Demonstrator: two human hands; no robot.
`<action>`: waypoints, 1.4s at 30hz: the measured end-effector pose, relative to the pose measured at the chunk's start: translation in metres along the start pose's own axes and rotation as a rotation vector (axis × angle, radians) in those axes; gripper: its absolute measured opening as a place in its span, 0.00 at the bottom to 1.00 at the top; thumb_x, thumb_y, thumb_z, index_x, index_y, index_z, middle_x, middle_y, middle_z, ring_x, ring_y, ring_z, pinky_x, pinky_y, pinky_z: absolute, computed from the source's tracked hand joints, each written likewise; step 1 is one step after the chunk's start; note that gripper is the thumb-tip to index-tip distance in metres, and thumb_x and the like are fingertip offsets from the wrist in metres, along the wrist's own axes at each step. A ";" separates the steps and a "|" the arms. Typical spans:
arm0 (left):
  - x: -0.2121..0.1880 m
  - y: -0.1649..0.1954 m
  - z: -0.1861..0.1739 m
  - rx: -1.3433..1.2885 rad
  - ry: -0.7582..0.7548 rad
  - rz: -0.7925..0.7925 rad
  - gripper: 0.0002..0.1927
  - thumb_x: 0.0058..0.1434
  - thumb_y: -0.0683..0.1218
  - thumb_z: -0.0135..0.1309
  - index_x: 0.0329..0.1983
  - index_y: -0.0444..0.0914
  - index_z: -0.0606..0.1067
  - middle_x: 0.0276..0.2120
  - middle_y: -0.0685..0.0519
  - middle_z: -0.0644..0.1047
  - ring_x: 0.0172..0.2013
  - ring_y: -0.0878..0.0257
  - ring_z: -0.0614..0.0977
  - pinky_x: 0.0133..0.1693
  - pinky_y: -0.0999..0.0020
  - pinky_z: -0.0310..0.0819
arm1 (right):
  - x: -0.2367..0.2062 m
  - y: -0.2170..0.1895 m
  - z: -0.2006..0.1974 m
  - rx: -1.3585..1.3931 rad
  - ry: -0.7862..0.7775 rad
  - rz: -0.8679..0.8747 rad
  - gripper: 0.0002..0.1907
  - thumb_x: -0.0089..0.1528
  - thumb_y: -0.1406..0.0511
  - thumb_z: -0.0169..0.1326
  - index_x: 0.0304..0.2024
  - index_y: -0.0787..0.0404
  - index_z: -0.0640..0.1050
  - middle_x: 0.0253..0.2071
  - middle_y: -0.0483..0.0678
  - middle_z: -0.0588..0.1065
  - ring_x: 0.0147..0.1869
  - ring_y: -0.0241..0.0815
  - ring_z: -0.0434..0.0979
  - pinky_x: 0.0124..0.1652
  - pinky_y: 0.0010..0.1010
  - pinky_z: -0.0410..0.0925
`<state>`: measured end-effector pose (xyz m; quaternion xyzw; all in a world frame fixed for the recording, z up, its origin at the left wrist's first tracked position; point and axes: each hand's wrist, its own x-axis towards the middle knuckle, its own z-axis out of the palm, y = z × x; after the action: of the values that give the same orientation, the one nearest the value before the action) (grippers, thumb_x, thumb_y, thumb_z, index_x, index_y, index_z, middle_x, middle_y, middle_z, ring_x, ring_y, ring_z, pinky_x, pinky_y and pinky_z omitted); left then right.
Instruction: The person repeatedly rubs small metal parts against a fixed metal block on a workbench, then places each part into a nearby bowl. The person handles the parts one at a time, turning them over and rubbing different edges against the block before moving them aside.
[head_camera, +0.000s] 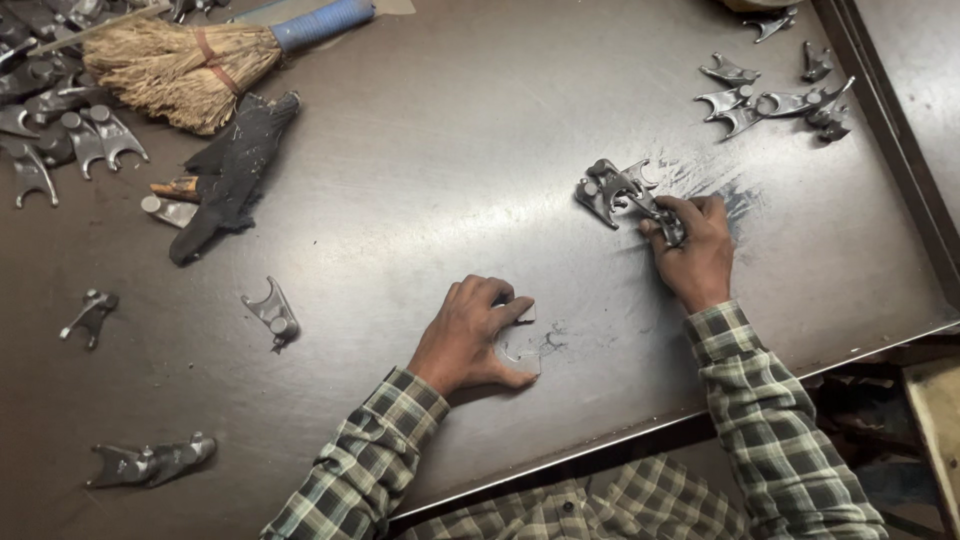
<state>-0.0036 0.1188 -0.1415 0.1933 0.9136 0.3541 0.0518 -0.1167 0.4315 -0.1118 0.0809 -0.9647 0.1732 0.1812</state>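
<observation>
Steel fork-shaped part (520, 345) lies flat on the dark bench (420, 180), pinned under the left hand (470, 335), fingers (505, 300) curled over its top edge, thumb along the bottom. Right hand (695, 250) has fingers closed on a cluster of forked parts (618, 190), most of the bunch sticking out just beyond the fingertips, up & to the left. Straw broom (175, 60) & black glove (235, 165) lie well apart, far left.

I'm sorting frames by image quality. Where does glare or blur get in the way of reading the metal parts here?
Head view: a broad sheen lies on the dark table between the hands; the part under the left hand is washed pale; the cluster of forked parts by the right hand is slightly soft; the straw brush is sharp; the table edges bow a little.
</observation>
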 end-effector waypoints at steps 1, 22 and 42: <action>0.001 0.000 0.000 -0.001 0.009 0.007 0.48 0.29 0.68 0.74 0.56 0.47 0.78 0.53 0.53 0.73 0.56 0.52 0.70 0.57 0.53 0.73 | 0.001 0.003 -0.001 -0.004 -0.003 -0.002 0.18 0.59 0.61 0.69 0.49 0.59 0.83 0.50 0.60 0.73 0.49 0.53 0.77 0.47 0.43 0.73; 0.002 0.003 0.000 0.012 0.015 0.019 0.47 0.31 0.66 0.74 0.56 0.46 0.78 0.53 0.52 0.73 0.55 0.53 0.71 0.57 0.55 0.74 | -0.097 -0.091 -0.021 0.380 -0.370 -0.167 0.19 0.52 0.61 0.69 0.45 0.56 0.84 0.46 0.51 0.80 0.43 0.45 0.84 0.39 0.33 0.78; -0.005 0.026 -0.017 0.011 -0.044 -0.115 0.47 0.28 0.59 0.75 0.57 0.48 0.79 0.53 0.52 0.73 0.56 0.54 0.70 0.57 0.56 0.72 | -0.001 0.065 -0.108 -0.867 -0.173 -0.543 0.20 0.66 0.70 0.53 0.59 0.47 0.80 0.33 0.41 0.77 0.23 0.28 0.71 0.18 0.17 0.66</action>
<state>0.0052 0.1242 -0.1119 0.1484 0.9238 0.3410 0.0909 -0.0955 0.5312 -0.0374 0.2596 -0.9036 -0.3031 0.1558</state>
